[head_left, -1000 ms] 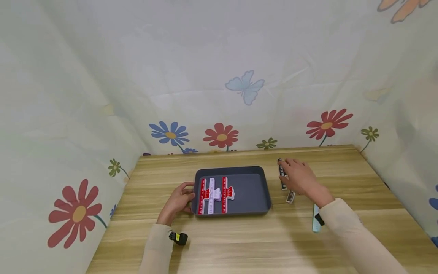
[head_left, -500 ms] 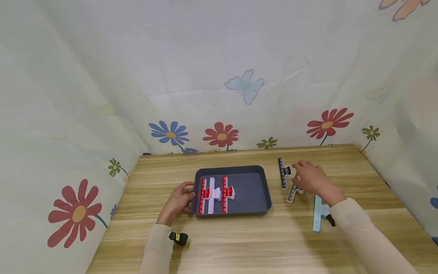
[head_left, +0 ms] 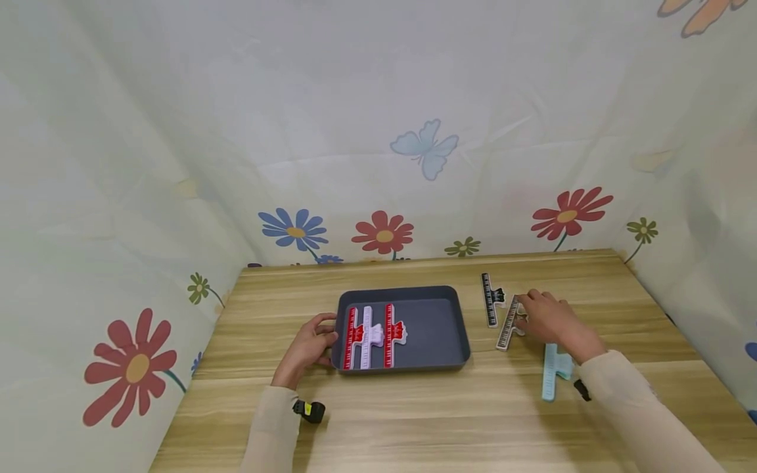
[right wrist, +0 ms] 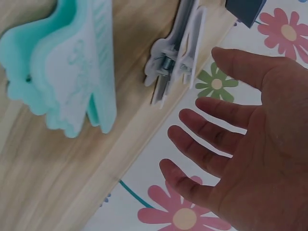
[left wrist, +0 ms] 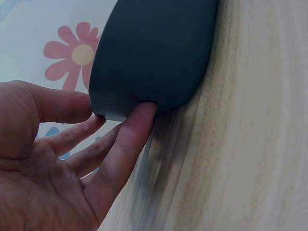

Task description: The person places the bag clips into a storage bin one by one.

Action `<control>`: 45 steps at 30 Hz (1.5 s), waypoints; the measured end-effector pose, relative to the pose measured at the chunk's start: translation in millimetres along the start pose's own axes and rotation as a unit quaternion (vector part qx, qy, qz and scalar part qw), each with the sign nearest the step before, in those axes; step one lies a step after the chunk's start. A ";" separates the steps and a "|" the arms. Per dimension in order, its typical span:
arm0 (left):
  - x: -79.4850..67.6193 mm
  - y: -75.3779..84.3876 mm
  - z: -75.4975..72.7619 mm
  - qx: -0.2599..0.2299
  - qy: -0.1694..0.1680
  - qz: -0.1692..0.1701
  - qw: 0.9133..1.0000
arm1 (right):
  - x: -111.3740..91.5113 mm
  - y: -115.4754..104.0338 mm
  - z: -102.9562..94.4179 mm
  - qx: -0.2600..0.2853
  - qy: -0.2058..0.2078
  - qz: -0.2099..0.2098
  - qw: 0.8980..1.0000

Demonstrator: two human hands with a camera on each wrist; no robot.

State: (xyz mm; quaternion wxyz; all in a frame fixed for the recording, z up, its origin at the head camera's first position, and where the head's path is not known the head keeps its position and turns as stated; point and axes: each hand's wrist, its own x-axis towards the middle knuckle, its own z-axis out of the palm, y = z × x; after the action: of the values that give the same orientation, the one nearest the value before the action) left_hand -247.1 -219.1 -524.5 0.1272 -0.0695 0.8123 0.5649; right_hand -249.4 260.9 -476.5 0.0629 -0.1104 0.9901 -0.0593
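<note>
My left hand (head_left: 307,345) is at the left end of a dark grey tray (head_left: 434,328), its fingertips touching the outer wall in the left wrist view. In the tray lie a red piano-key clip (head_left: 350,338), a lilac clip (head_left: 366,338) and another red clip (head_left: 388,335), side by side. My right hand (head_left: 550,318) hovers at a grey piano-key clip (head_left: 506,325), partly covering its handle. The right wrist view has the fingers (right wrist: 207,159) spread, with nothing between them, and the grey clip (right wrist: 175,57) standing apart on the table.
A black clip (head_left: 488,302) lies just behind the grey one, right of the tray. Nearer to me is a turquoise clip (head_left: 549,378), beneath the right wrist. Flowered cloth walls (head_left: 503,164) rise along the wooden table's (head_left: 408,420) back and sides.
My right hand has moved right and nearer to me, off the black clip, uncovering the grey clip and more of the turquoise one. The left hand and the tray stay put.
</note>
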 end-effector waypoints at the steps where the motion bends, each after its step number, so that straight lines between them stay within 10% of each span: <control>1: 0.2 -0.2 -0.1 0.000 0.001 -0.001 1.000 | -0.1 0.4 0.7 0.001 -0.006 0.003 1.000; 45: 3.0 -3.6 1.2 0.003 0.005 -0.009 1.000 | 6.9 2.3 28.2 -0.009 -0.024 0.007 1.000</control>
State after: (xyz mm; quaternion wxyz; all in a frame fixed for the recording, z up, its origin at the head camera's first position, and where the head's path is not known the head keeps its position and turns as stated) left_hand -248.9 -219.2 -529.0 0.1282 -0.0792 0.8140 0.5609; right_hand -252.7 258.6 -505.4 0.0864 -0.1054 0.9895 -0.0477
